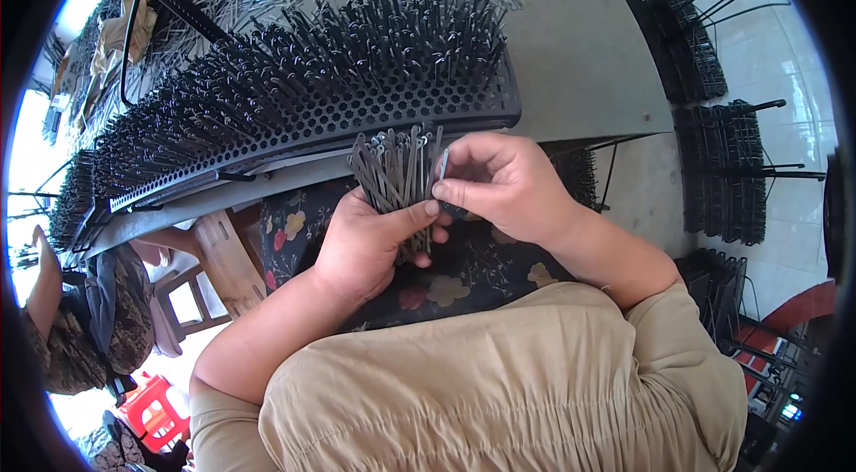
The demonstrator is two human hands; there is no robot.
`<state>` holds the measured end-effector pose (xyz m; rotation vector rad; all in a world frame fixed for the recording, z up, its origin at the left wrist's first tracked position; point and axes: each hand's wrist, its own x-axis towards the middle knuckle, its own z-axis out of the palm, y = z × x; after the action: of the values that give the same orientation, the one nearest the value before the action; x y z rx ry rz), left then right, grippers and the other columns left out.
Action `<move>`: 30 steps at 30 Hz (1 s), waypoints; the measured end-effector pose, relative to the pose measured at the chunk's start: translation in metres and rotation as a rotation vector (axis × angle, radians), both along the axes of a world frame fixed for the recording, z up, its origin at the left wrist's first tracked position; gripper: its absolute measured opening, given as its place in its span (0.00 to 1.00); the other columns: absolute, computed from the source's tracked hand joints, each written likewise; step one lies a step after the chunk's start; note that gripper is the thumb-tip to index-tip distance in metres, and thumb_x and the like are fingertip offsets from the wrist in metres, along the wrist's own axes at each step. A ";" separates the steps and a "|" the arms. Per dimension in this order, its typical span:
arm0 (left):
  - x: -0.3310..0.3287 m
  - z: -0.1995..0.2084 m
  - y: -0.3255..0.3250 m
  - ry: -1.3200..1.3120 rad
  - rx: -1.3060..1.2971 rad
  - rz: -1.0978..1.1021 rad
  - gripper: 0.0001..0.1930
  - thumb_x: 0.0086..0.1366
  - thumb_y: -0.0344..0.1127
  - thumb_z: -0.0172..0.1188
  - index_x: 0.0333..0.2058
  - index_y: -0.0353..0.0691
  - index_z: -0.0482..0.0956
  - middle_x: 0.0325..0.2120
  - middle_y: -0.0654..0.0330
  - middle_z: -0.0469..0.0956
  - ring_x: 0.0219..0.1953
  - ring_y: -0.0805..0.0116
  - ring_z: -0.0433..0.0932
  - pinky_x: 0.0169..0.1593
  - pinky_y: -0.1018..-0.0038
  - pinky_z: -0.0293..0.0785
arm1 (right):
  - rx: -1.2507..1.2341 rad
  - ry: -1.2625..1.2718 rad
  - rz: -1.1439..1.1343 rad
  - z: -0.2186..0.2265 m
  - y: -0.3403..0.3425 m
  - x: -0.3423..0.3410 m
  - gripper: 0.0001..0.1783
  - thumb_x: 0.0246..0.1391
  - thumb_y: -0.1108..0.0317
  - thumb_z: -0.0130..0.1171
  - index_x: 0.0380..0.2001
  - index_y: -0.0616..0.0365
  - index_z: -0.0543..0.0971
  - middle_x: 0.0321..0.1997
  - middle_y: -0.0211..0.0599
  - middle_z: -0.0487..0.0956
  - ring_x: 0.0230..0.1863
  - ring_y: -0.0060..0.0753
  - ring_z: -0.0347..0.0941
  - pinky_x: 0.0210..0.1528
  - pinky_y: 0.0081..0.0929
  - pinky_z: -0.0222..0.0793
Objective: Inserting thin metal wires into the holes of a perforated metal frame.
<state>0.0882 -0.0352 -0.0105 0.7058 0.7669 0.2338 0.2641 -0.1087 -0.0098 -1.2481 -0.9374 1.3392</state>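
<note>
Grey metal strips stand bundled mid-frame, clasped by the left hand. Just right of them, the right hand pinches one thin strip; toward the upper left, a perforated black rack carries many dark pieces.

The upper middle of the frame is taken up by a grey worktop, whose front edge is bent by the lens toward the lower left. At the right, a pale tiled surface is crossed by thin joint lines; whether it is floor or wall cannot be told. Daylight-like white glare is seen along the left rim. Brown wooden furniture is placed at centre left, and a red plastic seat pierced with openings is shown at lower left.
</note>
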 end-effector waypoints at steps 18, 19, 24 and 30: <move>0.000 0.002 -0.002 0.120 0.090 -0.030 0.04 0.64 0.26 0.58 0.37 0.35 0.76 0.28 0.58 0.80 0.26 0.73 0.77 0.24 0.78 0.72 | 0.748 -1.170 -0.626 0.019 0.026 0.066 0.20 0.52 0.84 0.61 0.48 0.62 0.71 0.34 0.36 0.81 0.33 0.19 0.77 0.32 0.14 0.71; -0.002 0.003 -0.002 0.113 0.089 -0.023 0.05 0.64 0.26 0.58 0.38 0.35 0.75 0.29 0.58 0.80 0.26 0.73 0.77 0.24 0.78 0.72 | 0.782 -1.163 -0.618 0.019 0.028 0.065 0.19 0.52 0.84 0.61 0.47 0.61 0.72 0.33 0.35 0.81 0.33 0.18 0.77 0.31 0.14 0.70; -0.009 -0.002 0.002 0.056 0.115 -0.055 0.05 0.64 0.26 0.57 0.39 0.35 0.75 0.29 0.58 0.79 0.26 0.73 0.76 0.24 0.77 0.72 | 0.854 -1.133 -0.530 0.018 0.034 0.070 0.13 0.51 0.83 0.63 0.40 0.61 0.78 0.31 0.34 0.81 0.30 0.18 0.76 0.28 0.14 0.68; -0.013 0.001 0.003 0.029 0.079 0.014 0.04 0.64 0.26 0.58 0.37 0.35 0.74 0.27 0.58 0.78 0.24 0.74 0.75 0.23 0.78 0.69 | 0.784 -1.531 -0.520 0.025 0.028 0.063 0.06 0.50 0.83 0.62 0.31 0.62 0.81 0.31 0.35 0.80 0.33 0.22 0.74 0.35 0.19 0.70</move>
<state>0.0751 -0.0324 -0.0096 0.7807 0.7940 0.2681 0.3275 -0.0804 0.0156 -1.5624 -1.6972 -0.6418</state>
